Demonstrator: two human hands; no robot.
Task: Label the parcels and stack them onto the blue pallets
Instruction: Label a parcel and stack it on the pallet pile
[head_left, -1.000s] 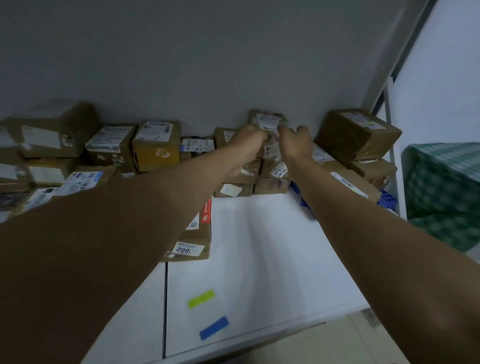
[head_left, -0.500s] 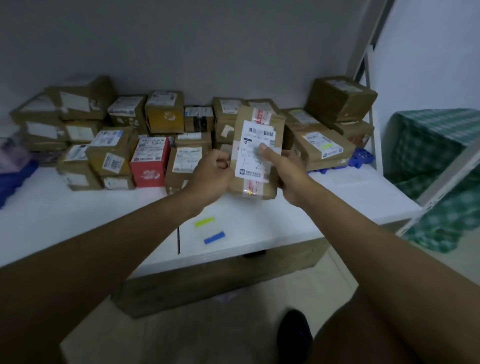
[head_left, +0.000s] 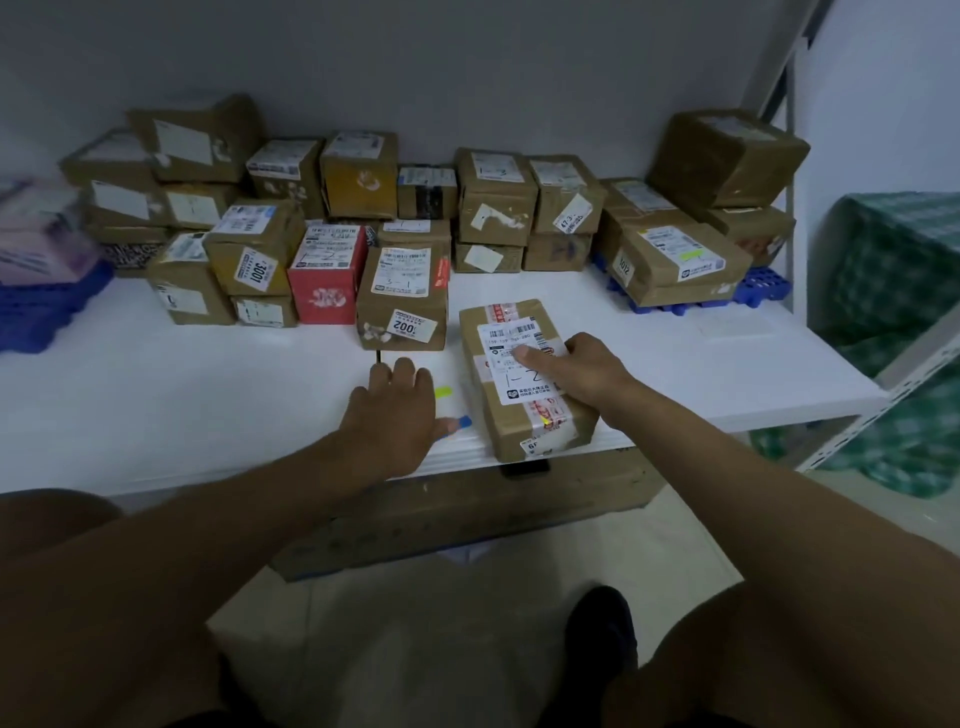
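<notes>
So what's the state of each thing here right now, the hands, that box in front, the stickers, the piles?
Front parcel: flat on the white table, label up, overhanging the near edge.
Right hand: grips the parcel, thumb on its label.
Left hand: flat on the table, holding nothing.
Blue sticker: on the table by the left thumb.
Yellow sticker: lying on the table.
Right blue pallet: loaded with parcels.
</notes>
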